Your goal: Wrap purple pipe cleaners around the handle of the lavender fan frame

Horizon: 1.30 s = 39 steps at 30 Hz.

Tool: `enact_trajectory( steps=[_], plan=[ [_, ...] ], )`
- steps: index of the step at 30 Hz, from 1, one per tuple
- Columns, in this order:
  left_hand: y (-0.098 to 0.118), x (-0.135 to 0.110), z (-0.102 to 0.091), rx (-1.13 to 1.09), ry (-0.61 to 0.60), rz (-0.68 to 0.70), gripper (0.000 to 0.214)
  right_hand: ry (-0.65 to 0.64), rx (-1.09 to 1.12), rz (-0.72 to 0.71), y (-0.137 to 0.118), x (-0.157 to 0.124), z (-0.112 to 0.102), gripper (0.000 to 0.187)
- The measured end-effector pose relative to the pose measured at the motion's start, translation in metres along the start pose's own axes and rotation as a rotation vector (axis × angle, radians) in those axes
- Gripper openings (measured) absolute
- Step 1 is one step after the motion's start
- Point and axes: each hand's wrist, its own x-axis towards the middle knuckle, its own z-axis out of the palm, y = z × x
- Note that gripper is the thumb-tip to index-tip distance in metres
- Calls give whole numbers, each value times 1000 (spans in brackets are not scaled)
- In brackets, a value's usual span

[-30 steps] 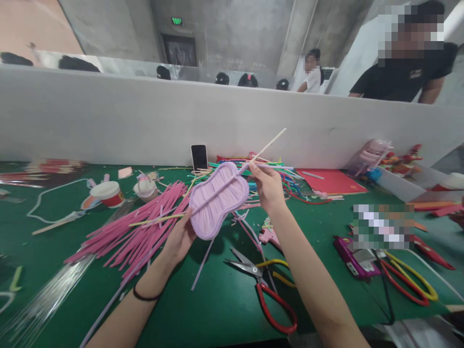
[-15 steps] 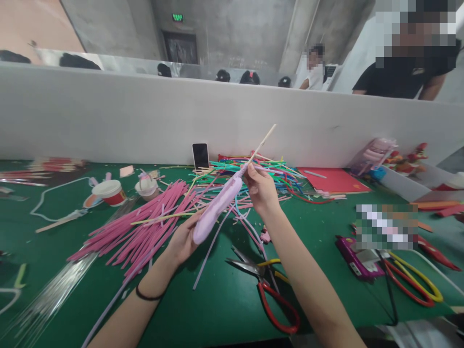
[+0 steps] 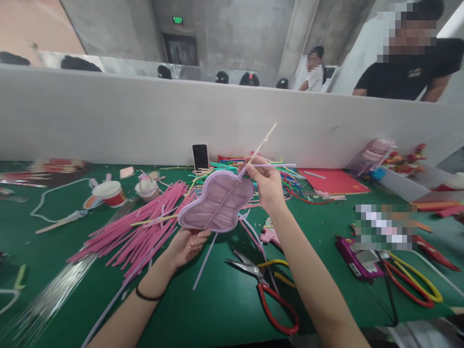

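A wavy-edged lilac hand fan (image 3: 223, 205), with sheer cloth inside a padded rim, is held up above the table. My right hand (image 3: 268, 186) pinches its handle, a thin pale stick (image 3: 264, 140) wrapped in lilac near the fan. A loose lilac strip (image 3: 281, 166) sticks out to the right from those fingers. My left hand (image 3: 188, 246) grips the fan's lower edge, fingers curled beneath it. Below lie scissors (image 3: 261, 273) with one red and one yellow handle, blades apart. A pink glue gun (image 3: 270, 236) shows partly behind my right forearm.
Pink strips (image 3: 145, 227) lie heaped on the left, with a multicoloured pile (image 3: 286, 179) behind my hands. A phone (image 3: 200, 157) leans on the white partition (image 3: 145, 121). Paper cup (image 3: 110, 193) at left; purple device (image 3: 357, 258) and more scissors (image 3: 413, 285) at right. People are beyond the partition.
The fan has turned from nearly edge-on to show its broad face. My right fingers have shifted around the handle, and the lilac strip now points right. My left hand has moved slightly with the rim.
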Motion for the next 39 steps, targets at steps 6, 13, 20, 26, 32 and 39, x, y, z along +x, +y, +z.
enact_trajectory(
  steps=[6, 13, 20, 26, 32, 39],
  plan=[
    [-3, -1, 3, 80, -55, 49, 39, 95, 21, -45, 3, 0, 4, 19],
    [-8, -4, -3, 312, -72, 288, 62, 232, 53, -73, 3, 8, -4, 23],
    [-10, 17, 3, 338, 187, 487, 22, 210, 106, 23, 10, 3, 1, 23],
    [-7, 8, 12, 192, 177, 505, 52, 183, 190, 60, 13, 1, 5, 12],
    [0, 1, 5, 2, 193, 381, 29, 228, 195, 42, 12, 3, 2, 13],
    [6, -4, 7, 65, 209, 292, 27, 242, 207, 19, 13, 5, -1, 14]
  ],
)
